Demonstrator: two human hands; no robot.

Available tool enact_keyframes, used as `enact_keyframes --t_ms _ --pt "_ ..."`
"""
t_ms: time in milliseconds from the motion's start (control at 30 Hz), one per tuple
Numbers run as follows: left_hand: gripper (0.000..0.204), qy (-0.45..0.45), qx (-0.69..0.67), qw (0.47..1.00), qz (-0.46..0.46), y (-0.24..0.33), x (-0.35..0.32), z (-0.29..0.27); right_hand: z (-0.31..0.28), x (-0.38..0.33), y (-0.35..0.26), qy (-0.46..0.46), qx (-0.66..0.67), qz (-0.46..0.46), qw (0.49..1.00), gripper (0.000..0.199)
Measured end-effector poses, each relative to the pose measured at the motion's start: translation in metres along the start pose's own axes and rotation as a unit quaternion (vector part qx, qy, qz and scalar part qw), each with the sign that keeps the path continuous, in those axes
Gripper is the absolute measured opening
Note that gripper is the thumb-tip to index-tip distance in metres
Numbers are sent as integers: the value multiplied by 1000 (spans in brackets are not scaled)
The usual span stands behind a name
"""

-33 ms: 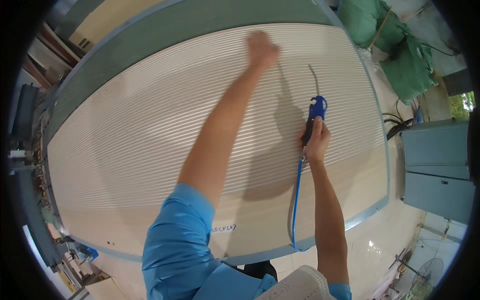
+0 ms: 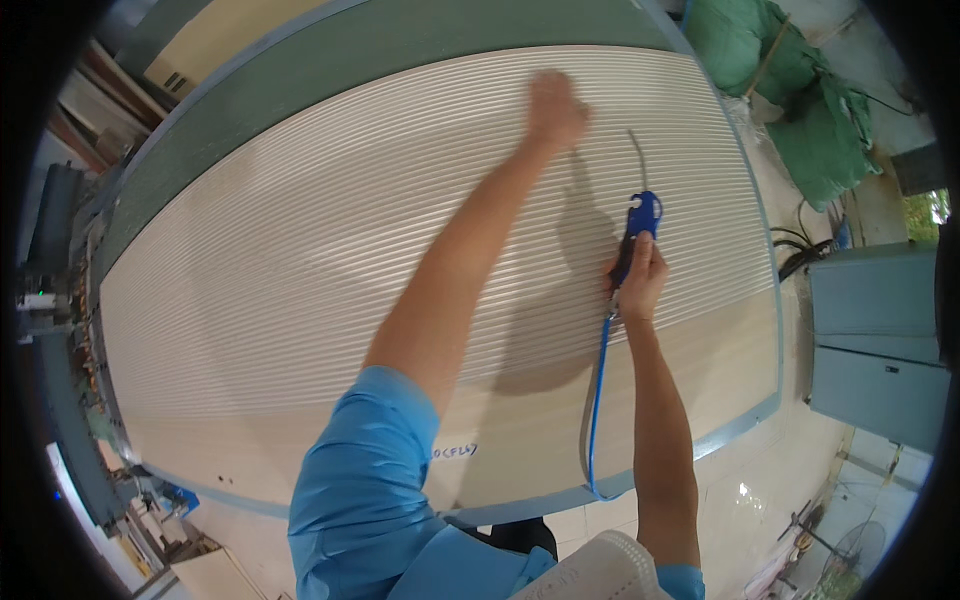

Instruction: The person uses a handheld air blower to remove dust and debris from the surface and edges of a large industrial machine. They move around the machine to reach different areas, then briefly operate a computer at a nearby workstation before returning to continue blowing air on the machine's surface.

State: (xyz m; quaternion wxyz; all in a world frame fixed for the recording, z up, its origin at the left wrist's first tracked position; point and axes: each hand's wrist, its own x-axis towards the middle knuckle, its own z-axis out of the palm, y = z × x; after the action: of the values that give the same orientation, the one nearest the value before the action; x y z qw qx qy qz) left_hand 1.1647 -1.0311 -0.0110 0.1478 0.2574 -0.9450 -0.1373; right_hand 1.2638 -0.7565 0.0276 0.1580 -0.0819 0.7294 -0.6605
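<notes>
A large pale wooden panel with many parallel grooves lies in front of me, its near strip smooth and carrying blue handwriting. My left hand reaches over the far part of the grooves. Motion smears its fingers, and I cannot tell whether it touches the surface. My right hand is closed round a blue air blow gun over the panel's right part. The gun's thin bent nozzle points away from me. From its grip a blue hose runs down to the near edge.
A grey-green table shows beyond the panel. Green sacks stand at the far right, above a grey-blue cabinet and black cables. A fan is at the lower right. Machinery lines the left side.
My left hand has shifted to the right and slightly nearer across the grooves. The blow gun in my right hand appears a little farther right, as does the whole scene.
</notes>
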Motion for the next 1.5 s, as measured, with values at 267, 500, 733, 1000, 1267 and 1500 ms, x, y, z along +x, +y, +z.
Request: enact_keyframes --t_ms 267,500,733,1000,1267,1500 --pt "61 10 47 998 27 -90 -138 -51 -1 2 12 -1 -12 0 1000 58" --pt "57 67 94 945 -307 -361 -347 -222 -7 3 -10 -51 -42 6 998 64" --pt "68 -67 251 898 -356 -336 -394 -203 66 -95 -26 -320 -119 166 925 68" --pt "55 80 90 985 -120 -199 -466 -204 28 -172 -56 -510 -212 257 793 64" --pt "57 145 212 818 -514 -373 -713 -339 17 -257 -48 -448 -118 254 849 65" --pt "54 154 140 945 -251 -201 -762 -301 14 -370 -43 -612 -223 311 692 53"
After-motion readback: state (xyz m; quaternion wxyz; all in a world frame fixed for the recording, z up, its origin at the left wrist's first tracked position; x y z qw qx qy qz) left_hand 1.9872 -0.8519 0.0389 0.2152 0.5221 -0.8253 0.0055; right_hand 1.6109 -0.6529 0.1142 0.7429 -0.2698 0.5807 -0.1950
